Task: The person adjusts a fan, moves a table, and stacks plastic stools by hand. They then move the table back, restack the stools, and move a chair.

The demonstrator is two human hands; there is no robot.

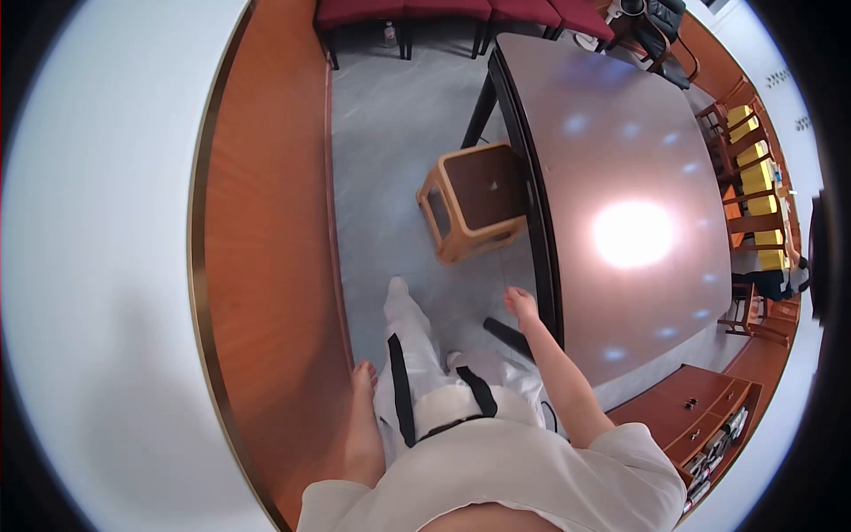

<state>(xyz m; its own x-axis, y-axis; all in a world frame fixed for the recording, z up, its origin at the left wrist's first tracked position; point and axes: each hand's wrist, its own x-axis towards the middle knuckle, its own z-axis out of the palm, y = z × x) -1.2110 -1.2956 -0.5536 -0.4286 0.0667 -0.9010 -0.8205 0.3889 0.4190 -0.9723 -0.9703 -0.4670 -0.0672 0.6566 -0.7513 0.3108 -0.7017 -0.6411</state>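
Note:
My right hand (pixel 520 303) is closed in a loose fist beside the dark edge of a large table (pixel 576 168). Nothing shows in it. Low at my side, my left hand (pixel 364 375) hangs near the wood-panelled wall (pixel 266 222) with its fingers curled in, and no object is visible in it. Ahead of my right hand stands a tan stool with a brown seat (pixel 486 184), partly under the table edge. One of my feet (pixel 397 288) is stretched forward on the grey floor (pixel 381 160).
Red-seated chairs (pixel 448 9) line the far end, with a plastic bottle (pixel 390 35) under them. A black armchair (pixel 667 31) stands beyond the table. At right are wooden chairs (pixel 749 142) with yellow covers and a brown cabinet (pixel 678 403). A floor passage runs between wall and table.

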